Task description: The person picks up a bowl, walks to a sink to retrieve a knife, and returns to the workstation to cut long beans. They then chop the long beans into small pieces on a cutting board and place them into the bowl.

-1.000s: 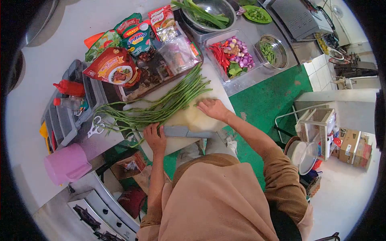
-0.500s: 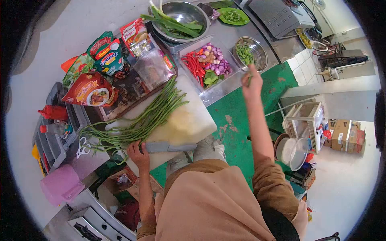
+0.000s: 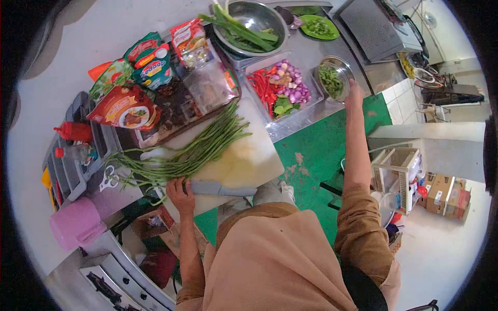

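Observation:
My right hand (image 3: 354, 95) reaches out to the near right rim of a small metal bowl (image 3: 348, 69), its fingers closed on the edge. Cut green bean pieces (image 3: 330, 80) lie in the bowl. My left hand (image 3: 180, 195) rests at the near left edge of the white cutting board (image 3: 264, 158), fingers slightly apart, touching the ends of the long beans (image 3: 199, 145). These beans lie in a loose bundle across the board. A knife (image 3: 212, 188) lies along the board's near edge, its blade tip beside my left fingers.
A clear tray (image 3: 306, 106) holds chilies, shallots and leaves. Behind it stands a steel bowl (image 3: 282, 31) with leeks, beside a green plate (image 3: 332, 35). Seasoning packets (image 3: 124, 110) fill a dark tray at left. White scissors (image 3: 108, 179) and a pink container (image 3: 75, 223) are nearby.
My right hand has moved from in front of the small metal bowl, fingers over the bean pieces, to its right rim. My left hand stays by the bean ends. The view has shifted slightly.

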`<act>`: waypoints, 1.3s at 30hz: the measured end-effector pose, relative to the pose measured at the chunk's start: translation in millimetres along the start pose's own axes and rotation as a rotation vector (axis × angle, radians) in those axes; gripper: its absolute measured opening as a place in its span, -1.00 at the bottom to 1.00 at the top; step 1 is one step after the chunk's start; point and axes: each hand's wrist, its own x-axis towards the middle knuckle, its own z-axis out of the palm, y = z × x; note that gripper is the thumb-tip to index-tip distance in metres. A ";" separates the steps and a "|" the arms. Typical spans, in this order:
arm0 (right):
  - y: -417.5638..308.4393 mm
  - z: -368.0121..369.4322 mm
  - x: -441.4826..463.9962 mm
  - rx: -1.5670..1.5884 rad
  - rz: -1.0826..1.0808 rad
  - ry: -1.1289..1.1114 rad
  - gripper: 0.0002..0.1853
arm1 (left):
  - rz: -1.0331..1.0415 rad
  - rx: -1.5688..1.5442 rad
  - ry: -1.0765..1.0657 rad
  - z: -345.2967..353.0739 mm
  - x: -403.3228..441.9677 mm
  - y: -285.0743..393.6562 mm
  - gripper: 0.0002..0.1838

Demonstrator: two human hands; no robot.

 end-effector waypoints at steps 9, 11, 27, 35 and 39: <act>51.0 45.0 -289.5 -0.638 -0.537 -1.007 -0.78 | 0.014 -0.015 0.024 0.5 -1.2 -2.5 -0.77; 79.3 56.4 -319.4 -0.615 -0.797 -1.249 -0.72 | 0.022 -0.025 0.010 1.6 -0.6 -3.4 -0.77; 70.6 36.2 -314.0 -0.651 -0.778 -0.757 -0.87 | 0.049 -0.071 0.024 -1.3 0.6 -3.2 -0.78; -29.2 1.8 -96.9 -0.730 -0.746 -0.098 -0.78 | 0.062 -0.047 0.041 1.0 -1.2 -4.7 -0.78; -24.7 -3.1 -56.3 -0.955 -1.133 0.048 -0.72 | 0.062 -0.068 0.003 3.5 -3.0 -11.4 -0.78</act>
